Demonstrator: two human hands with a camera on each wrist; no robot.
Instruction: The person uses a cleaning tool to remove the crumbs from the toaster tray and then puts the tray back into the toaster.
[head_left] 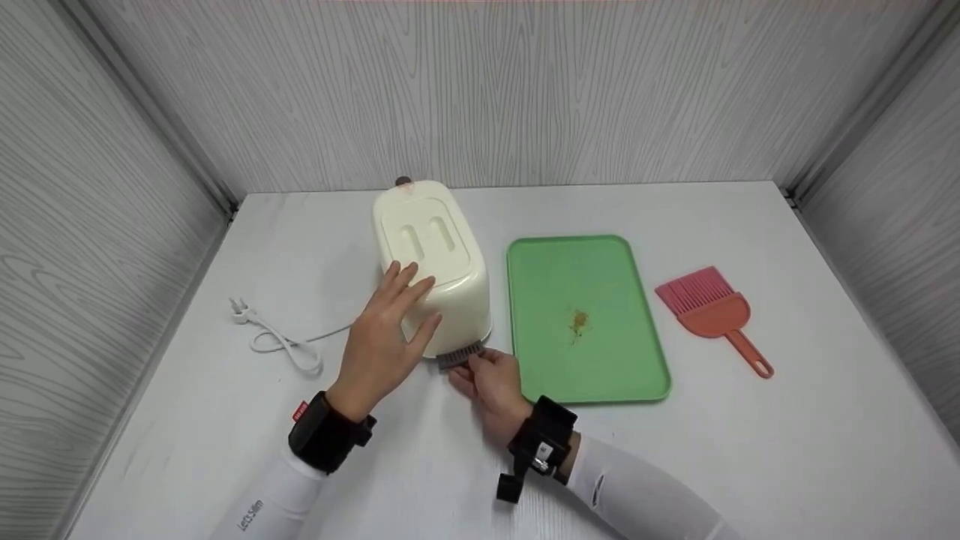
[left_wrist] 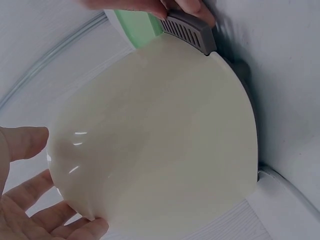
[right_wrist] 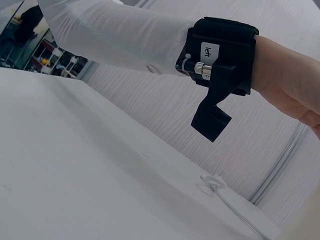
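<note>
A cream toaster [head_left: 463, 315] with a lid with two oblong dents stands on the table left of centre. My left hand [head_left: 380, 337] rests on its near top edge, fingers spread and nearly straight; the left wrist view shows the fingertips against the glossy end wall [left_wrist: 150, 130]. Low at that same end, a dark grey slotted crumb tray [head_left: 454, 358] shows its front at the toaster's base. My right hand [head_left: 495, 381] pinches this tray front between thumb and fingers. The rest of the tray is hidden under the toaster.
Right of the toaster lies a green tray [head_left: 577, 259] with brown crumbs [head_left: 579, 322] on it. Farther right are a pink-bristled brush [head_left: 697, 291] and an orange dustpan-shaped handle piece [head_left: 720, 315]. A white power cord [head_left: 289, 346] with its plug lies at the left.
</note>
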